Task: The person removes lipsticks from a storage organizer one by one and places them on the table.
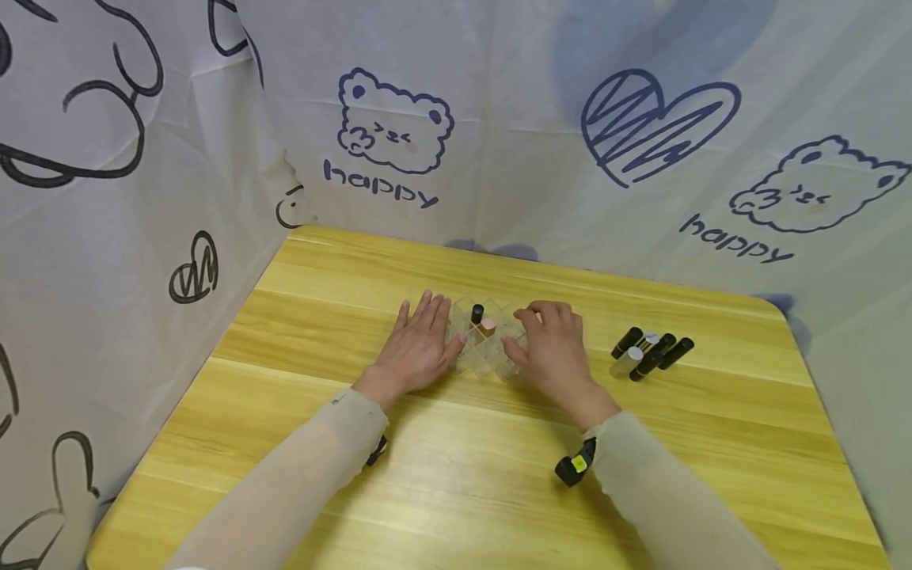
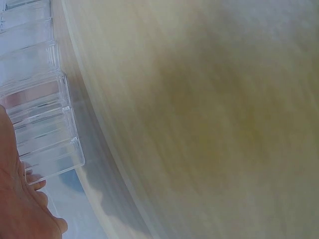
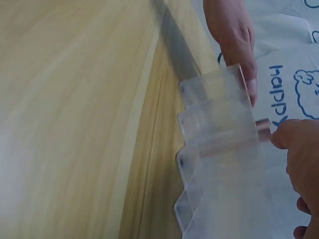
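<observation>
A clear lipstick organizer [image 1: 479,362] with zigzag sides stands on the table between both hands. A dark-capped lipstick [image 1: 477,314] and a pink-topped lipstick [image 1: 488,326] stand upright in its compartments. My left hand [image 1: 419,344] lies along the left end with fingers straight and thumb at the rim; in the left wrist view it overlaps the clear wall [image 2: 47,139]. My right hand [image 1: 556,344] grips the right end, thumb on the near side and bent index finger on the far side. Clear walls [image 3: 219,164] fill the middle of the right wrist view.
Several lipsticks [image 1: 647,364], mostly black and some with pale or clear parts, stand grouped on the table to the right of my right hand. The wooden table [image 1: 456,483] meets a white curtain [image 1: 513,158] with drawings at its back and left.
</observation>
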`<state>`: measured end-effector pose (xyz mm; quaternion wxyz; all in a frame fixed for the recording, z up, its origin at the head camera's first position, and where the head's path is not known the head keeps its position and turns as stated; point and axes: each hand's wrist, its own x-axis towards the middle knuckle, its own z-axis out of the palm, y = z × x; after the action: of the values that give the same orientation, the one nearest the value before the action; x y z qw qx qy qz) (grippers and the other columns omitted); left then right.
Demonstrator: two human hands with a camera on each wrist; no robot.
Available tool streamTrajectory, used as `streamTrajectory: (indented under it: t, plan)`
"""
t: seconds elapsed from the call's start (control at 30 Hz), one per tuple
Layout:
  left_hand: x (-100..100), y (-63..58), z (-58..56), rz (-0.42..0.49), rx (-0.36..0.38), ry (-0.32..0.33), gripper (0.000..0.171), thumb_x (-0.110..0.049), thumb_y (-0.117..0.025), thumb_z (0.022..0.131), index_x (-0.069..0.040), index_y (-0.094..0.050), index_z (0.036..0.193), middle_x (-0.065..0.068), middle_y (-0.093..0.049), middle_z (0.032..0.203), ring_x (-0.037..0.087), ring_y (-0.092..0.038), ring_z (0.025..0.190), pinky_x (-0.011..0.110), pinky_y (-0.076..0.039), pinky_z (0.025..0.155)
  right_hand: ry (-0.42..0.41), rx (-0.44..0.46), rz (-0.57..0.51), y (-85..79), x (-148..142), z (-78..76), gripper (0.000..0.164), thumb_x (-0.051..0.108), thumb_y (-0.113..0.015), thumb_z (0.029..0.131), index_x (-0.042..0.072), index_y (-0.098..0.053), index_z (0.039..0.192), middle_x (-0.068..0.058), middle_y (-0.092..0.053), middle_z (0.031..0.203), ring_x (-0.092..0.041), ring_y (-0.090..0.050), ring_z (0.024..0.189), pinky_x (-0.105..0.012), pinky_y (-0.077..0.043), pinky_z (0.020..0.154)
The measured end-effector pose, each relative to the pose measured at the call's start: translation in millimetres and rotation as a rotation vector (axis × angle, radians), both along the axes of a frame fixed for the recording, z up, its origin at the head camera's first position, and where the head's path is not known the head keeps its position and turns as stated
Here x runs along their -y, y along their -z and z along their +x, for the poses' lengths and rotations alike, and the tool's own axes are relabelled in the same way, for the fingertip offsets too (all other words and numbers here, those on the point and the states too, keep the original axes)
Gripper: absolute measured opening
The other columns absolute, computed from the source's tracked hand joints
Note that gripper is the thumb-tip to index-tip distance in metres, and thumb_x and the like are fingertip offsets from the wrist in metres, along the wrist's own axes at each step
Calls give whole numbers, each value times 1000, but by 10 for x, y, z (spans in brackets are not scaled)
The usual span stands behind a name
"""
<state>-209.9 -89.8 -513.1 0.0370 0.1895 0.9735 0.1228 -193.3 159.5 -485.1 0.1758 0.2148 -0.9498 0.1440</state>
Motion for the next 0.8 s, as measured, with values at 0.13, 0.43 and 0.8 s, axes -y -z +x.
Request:
streamTrajectory:
  t: [0.13,0.43,0.8]
  plan:
    - [5,-12,-1,-1,7,-2,76,-54,-27,114,-4,-11,170,16,-15,177,30,0,165,56,0,133,-3,18,-4,-20,119,-34,36,32,-76,98,4,-71,121,-19,-60,125,-42,-52,117,-59,-43,95]
    - [10,-42,3,-16,12,7,77,-55,-24,114,-4,-10,170,17,-14,177,30,-1,165,56,0,133,20,23,6,36,289,-120,36,35,-78,97,3,-74,112,-17,-61,121,-39,-53,114,-56,-44,93]
    - [11,-26,5,2,6,1,76,-53,-28,114,-4,-13,170,16,-16,177,30,-1,165,56,-1,133,34,70,7,-12,381,-123,27,32,-78,98,5,-79,102,-14,-65,119,-36,-54,113,-55,-44,92]
